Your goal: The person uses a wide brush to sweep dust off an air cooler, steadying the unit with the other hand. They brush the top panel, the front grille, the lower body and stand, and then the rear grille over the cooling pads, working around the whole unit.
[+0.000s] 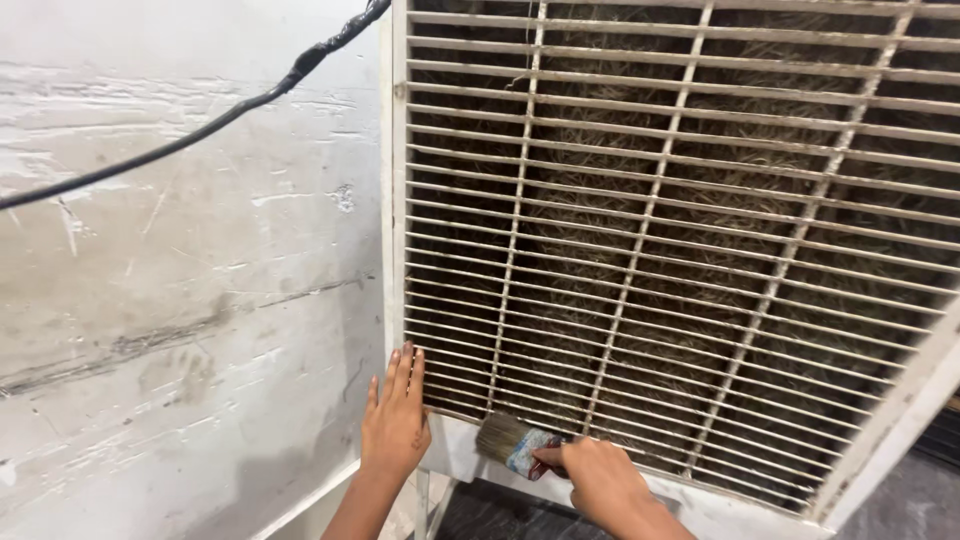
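White metal louvres, dusty and closely spaced, make up the slatted grille panel (680,230) that fills most of the view, with a mat of brown straw-like padding (600,200) showing behind the horizontal slats. Low on this panel, near its bottom edge, the right hand (600,480) is clenched around the handle of a flat paintbrush (515,445) with a paint-smeared ferrule and greyish-brown bristles; the bristles point left and slightly up and lie against the lowest slats, just beside the panel's lower left corner. The handle itself is mostly hidden inside the fist (only a short dark stretch near the ferrule shows). The left hand (395,420) holds nothing: it lies flat and released, fingers straight and together, pressed against the white vertical frame edge (395,200) at the grille's left side, close to the brush bristles but not touching them. To the left of the panel stands a scuffed, whitewashed plaster wall (180,300), streaked with grey marks, and a black cable wrapped in tape (220,115) runs slantwise across it from the upper corner of the frame down toward the left edge of the view. Below the panel a strip of dark floor (500,510) shows between the forearms.
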`<move>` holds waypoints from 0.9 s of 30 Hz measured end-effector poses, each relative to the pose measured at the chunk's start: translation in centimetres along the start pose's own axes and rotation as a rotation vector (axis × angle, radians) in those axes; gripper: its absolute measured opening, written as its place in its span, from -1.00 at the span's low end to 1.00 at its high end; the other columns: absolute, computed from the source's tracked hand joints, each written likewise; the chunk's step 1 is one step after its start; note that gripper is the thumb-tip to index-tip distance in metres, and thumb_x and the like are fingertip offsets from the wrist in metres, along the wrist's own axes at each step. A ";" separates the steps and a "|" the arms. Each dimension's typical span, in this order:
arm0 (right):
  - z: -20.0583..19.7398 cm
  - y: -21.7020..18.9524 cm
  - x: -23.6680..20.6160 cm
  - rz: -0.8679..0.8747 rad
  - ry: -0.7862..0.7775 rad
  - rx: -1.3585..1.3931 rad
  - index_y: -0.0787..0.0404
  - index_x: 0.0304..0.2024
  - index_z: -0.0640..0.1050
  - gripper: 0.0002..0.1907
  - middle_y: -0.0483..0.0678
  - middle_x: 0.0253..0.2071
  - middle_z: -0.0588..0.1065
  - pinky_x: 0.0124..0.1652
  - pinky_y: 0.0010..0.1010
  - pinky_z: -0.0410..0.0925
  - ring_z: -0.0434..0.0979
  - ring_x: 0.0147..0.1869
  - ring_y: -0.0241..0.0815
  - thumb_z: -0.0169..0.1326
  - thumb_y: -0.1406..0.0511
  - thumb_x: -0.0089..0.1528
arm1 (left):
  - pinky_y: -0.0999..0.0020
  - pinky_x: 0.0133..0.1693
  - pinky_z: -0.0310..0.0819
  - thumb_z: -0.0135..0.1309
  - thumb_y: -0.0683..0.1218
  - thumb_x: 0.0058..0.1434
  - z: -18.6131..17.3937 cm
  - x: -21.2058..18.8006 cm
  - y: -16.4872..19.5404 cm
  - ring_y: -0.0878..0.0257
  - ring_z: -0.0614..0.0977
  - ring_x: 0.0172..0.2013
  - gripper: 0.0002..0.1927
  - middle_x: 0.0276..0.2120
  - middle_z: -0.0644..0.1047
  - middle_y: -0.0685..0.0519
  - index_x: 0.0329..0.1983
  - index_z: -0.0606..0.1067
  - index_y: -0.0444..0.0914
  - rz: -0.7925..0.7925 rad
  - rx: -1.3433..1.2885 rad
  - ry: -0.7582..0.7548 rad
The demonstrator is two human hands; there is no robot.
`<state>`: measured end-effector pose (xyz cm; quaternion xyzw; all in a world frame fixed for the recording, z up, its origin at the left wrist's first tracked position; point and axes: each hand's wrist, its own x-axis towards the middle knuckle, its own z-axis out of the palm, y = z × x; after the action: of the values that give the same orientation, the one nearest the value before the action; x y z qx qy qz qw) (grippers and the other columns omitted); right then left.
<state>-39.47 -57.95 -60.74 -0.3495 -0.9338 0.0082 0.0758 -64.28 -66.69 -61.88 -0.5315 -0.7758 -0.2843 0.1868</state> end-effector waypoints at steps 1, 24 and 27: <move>-1.0 0.1 0.2 0.017 -0.004 0.035 -0.30 0.22 0.54 -0.18 0.05 -0.19 0.61 -0.11 -0.08 0.47 0.65 -0.14 0.07 0.01 0.59 0.03 | -0.06 0.39 -0.07 0.04 -0.15 0.17 0.1 -0.1 -0.2 0.15 0.00 0.48 -0.14 0.51 0.00 0.05 0.51 -0.03 -0.18 -0.018 -0.007 0.002; 16.7 -12.6 11.2 -0.026 -0.167 1.269 0.16 0.13 0.58 -0.55 0.13 -0.16 0.61 -0.10 -0.24 0.43 0.56 -0.13 -0.01 0.05 0.49 0.18 | -0.25 0.33 -0.08 0.11 0.03 0.12 3.5 -9.6 -16.6 0.06 -0.09 0.47 -0.03 0.57 -0.11 0.04 0.55 -0.08 -0.05 -0.323 0.022 -0.211; 17.7 -7.1 10.9 0.487 0.001 1.364 0.15 0.10 0.57 -0.60 0.12 -0.19 0.61 -0.19 -0.24 0.40 0.52 -0.21 -0.03 0.05 0.46 0.21 | -0.28 0.37 -0.11 0.09 0.17 0.21 7.4 -9.2 -18.6 0.08 -0.14 0.51 -0.03 0.57 -0.21 0.06 0.54 -0.16 -0.03 -0.304 0.211 -0.479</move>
<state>-54.82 -55.49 -76.31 -0.4226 -0.6165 0.6054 0.2735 -78.19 -73.64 -77.53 -0.4389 -0.8937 -0.0932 0.0081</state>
